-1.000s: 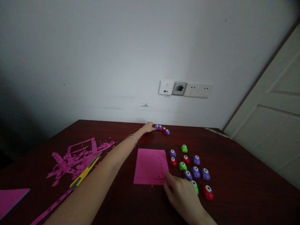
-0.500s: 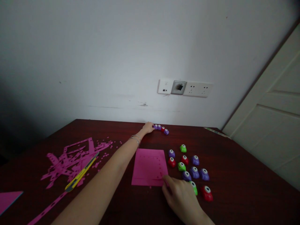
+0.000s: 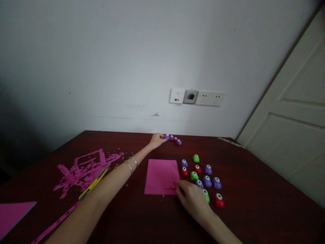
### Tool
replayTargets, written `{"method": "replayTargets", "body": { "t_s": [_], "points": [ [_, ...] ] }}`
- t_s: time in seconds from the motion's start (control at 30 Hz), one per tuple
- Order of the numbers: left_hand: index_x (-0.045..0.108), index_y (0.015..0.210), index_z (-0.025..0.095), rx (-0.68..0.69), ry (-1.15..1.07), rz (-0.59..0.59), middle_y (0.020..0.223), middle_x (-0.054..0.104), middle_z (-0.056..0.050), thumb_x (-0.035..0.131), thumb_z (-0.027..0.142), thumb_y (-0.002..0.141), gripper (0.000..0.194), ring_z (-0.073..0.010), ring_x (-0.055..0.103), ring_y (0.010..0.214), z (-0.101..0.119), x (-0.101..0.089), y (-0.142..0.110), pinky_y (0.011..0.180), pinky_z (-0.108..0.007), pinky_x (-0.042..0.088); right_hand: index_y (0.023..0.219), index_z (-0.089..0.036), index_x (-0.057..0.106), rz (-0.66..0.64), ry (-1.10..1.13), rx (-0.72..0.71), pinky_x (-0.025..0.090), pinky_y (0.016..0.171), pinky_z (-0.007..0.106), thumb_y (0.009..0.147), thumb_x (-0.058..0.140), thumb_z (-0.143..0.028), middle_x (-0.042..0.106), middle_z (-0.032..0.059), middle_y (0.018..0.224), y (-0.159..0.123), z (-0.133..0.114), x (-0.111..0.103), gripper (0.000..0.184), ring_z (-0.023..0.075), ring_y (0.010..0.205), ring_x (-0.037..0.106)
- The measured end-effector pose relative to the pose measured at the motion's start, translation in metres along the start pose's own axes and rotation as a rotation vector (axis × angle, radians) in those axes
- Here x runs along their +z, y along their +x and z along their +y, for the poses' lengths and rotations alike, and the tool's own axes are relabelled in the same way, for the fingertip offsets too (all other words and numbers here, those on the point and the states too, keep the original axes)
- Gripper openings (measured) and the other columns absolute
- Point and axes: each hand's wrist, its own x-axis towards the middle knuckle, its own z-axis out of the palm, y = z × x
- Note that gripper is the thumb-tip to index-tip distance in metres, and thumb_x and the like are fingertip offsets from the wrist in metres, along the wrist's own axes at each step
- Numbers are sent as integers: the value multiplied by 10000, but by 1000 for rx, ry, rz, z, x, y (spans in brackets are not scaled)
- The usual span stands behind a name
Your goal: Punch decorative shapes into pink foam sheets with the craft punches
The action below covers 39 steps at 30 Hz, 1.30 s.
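Note:
At the back of the table, my left hand (image 3: 156, 139) reaches out with its fingers closed on a purple craft punch (image 3: 166, 136), the leftmost in a short row. Right beside it in that row stand another purple punch (image 3: 172, 138), a red punch (image 3: 175, 139) and one more purple punch (image 3: 179, 142). A square pink sheet (image 3: 161, 174) with small punched holes along its edges lies flat in front of me. At its lower right edge, my right hand (image 3: 191, 198) is curled, fingertips pinching the paper. Part of a green punch (image 3: 206, 195) shows behind that hand.
Several punches stand right of the sheet, among them a red one (image 3: 218, 200) and a green one (image 3: 195, 158). On the left lie pink paper scraps (image 3: 83, 173), a yellow utility knife (image 3: 95, 183) and another pink sheet (image 3: 15, 217). Behind the table is a wall with sockets (image 3: 209, 98).
My left hand, with its fingers at the leftmost purple punch, has shifted slightly left. The right hand stays at the sheet's edge. The whole view has moved a little.

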Motion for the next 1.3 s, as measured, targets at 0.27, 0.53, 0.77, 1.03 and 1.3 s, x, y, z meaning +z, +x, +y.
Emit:
{"method": "replayTargets", "body": {
  "t_s": [0.27,0.53,0.77,1.03,1.3],
  "points": [
    [665,749,131,4,-162,126,731,619,-38,648,340,669,225,-120,544,644,31,-27,-94,613,-225,423,1082,-148,614,126,459,-74,462,694,270,857,405,-225,662,62,838,11,-6,0,317,160,732,597],
    [635,737,161,47,-149,134,754,596,-16,649,227,672,94,-122,535,706,57,-31,-155,652,-234,408,1318,-149,366,144,963,70,492,515,244,824,427,-300,578,115,1108,28,-23,23,520,98,595,564],
    [613,738,166,87,-132,143,752,553,7,650,222,664,100,-113,509,685,64,-23,-173,627,-235,382,1325,-111,338,136,1098,173,510,554,255,760,479,-269,596,8,735,33,-29,34,604,128,616,573],
    [610,779,178,87,-115,164,788,562,8,632,204,691,94,-118,525,728,62,-22,-173,674,-244,405,1275,-166,448,239,1135,191,548,555,283,753,518,-335,584,118,1123,25,-20,28,554,162,734,615],
    [619,846,178,170,-85,154,859,561,-11,624,207,736,114,-133,546,795,64,-20,-177,729,-265,444,1298,-165,436,195,1196,130,547,715,351,783,517,-330,571,122,1204,21,-29,30,547,229,931,619]
  ]
}}
